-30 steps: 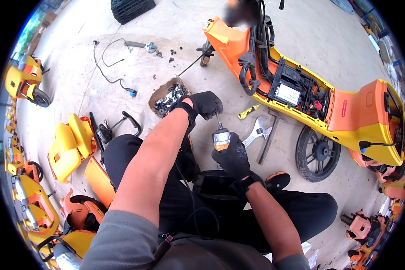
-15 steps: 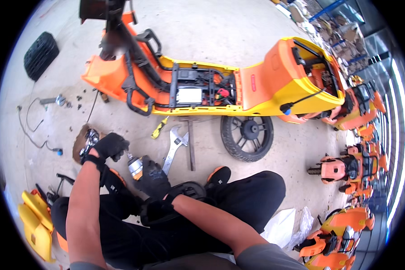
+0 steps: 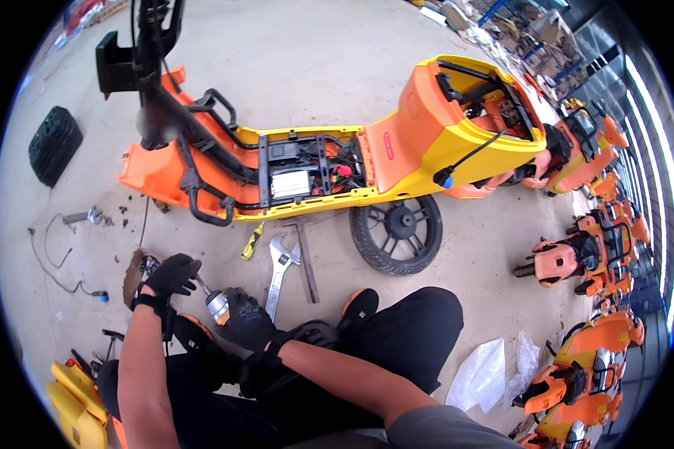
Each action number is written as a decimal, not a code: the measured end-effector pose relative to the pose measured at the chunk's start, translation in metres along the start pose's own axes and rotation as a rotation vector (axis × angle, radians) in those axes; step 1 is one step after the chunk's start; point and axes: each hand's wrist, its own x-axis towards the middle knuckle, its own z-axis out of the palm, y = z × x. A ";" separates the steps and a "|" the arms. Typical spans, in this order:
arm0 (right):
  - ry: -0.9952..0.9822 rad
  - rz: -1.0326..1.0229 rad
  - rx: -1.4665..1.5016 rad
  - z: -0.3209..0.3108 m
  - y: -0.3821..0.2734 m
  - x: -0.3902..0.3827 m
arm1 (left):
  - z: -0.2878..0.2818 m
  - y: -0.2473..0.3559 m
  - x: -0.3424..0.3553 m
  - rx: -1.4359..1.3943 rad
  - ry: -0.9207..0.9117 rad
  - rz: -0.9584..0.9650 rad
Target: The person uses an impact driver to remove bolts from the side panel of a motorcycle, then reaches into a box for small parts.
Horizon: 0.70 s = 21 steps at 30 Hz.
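My right hand (image 3: pixel 247 320), in a dark glove, grips a power driver (image 3: pixel 218 305) with a silver front and a yellow band. The driver's thin shaft slants up and left toward my left hand (image 3: pixel 174 276). That hand, gloved too, has its fingers curled at the shaft's tip; what they hold is hidden. Just beside it, a piece of brown cardboard (image 3: pixel 132 278) lies on the floor with shiny metal parts on it, partly covered by the hand. Right of the driver lies a large adjustable wrench (image 3: pixel 278 275).
An orange and yellow scooter body (image 3: pixel 382 153) spans the floor ahead, with a loose wheel (image 3: pixel 397 233) before it. A yellow screwdriver (image 3: pixel 252 242) and a T-shaped metal bar (image 3: pixel 307 266) lie nearby. Yellow panels (image 3: pixel 75 408) are at lower left; plastic sheeting (image 3: pixel 479 374) lies at right.
The view has shifted, so the scooter sits further left. My left hand has turned and its fingers now curl by the shaft's tip; the driver stays in my right hand.
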 end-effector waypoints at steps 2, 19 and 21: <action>-0.048 -0.033 0.068 -0.003 0.003 0.001 | -0.011 0.010 -0.010 0.112 0.144 0.074; -0.088 -0.083 0.178 -0.039 0.006 0.032 | 0.122 0.116 -0.116 0.654 0.555 0.888; -0.126 -0.095 0.149 -0.031 0.003 0.024 | 0.133 0.123 -0.131 0.775 0.607 0.810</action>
